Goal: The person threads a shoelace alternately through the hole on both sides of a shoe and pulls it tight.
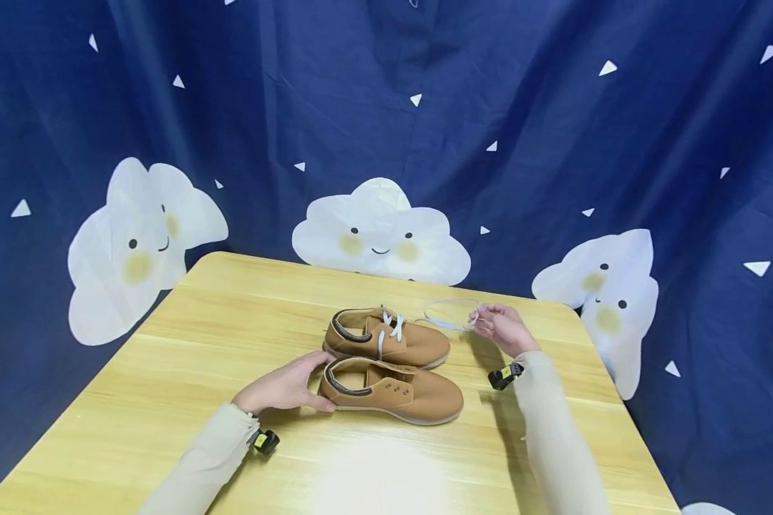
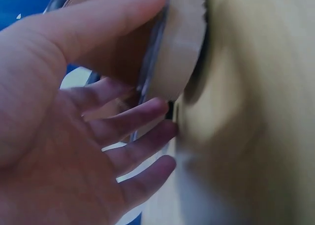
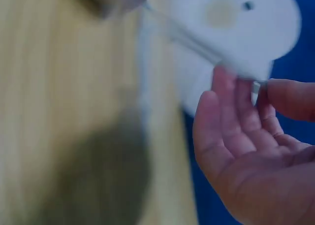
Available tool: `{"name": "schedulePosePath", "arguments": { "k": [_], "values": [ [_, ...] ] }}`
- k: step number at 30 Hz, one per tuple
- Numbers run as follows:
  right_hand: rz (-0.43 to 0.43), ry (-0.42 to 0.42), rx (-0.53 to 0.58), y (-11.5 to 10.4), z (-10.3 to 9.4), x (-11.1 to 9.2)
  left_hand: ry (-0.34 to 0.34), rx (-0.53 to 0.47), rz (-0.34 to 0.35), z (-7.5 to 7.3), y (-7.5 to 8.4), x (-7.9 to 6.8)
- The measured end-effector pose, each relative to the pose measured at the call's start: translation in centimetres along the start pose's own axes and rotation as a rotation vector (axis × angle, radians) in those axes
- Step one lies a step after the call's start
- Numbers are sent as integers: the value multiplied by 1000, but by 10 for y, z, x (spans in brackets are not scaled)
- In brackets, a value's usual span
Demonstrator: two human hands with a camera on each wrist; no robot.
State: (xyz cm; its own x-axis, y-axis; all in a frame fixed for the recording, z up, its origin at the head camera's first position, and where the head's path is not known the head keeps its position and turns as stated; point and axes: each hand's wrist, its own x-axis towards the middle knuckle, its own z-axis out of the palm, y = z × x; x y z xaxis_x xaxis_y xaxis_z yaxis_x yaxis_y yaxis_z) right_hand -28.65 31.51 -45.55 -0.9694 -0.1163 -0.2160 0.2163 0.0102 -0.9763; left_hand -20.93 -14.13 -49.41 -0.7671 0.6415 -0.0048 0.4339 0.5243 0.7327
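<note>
While the near shoe (image 1: 428,395) and the far shoe (image 1: 421,345) lie side by side just below the centre of the head view, the left hand (image 1: 286,385) spans their heels from the left, thumb against the near one. Right of the toes, the right hand (image 1: 504,329) pinches a pale lace (image 1: 447,325), looped leftward above the table (image 1: 135,408). In the left wrist view, the fingers are spread, with shoe at upper centre beneath the thumb. In the right wrist view, the lace runs from the pinch at right toward the upper left, blurred.
</note>
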Motion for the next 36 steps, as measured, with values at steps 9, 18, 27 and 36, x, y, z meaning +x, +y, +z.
{"name": "schedulePosePath", "arguments": {
  "k": [9,18,27,36],
  "values": [
    [-196,-241,281,-55,11,-21,-132,30,-47,-27,15,-8],
    [-289,-473,367,-104,41,-56,-34,72,58,-57,49,-14],
    [-409,-623,287,-139,95,-113,243,-180,200,-57,110,-3],
    [-452,-712,95,-116,130,-132,163,-486,322,-27,157,15]
  ]
}}
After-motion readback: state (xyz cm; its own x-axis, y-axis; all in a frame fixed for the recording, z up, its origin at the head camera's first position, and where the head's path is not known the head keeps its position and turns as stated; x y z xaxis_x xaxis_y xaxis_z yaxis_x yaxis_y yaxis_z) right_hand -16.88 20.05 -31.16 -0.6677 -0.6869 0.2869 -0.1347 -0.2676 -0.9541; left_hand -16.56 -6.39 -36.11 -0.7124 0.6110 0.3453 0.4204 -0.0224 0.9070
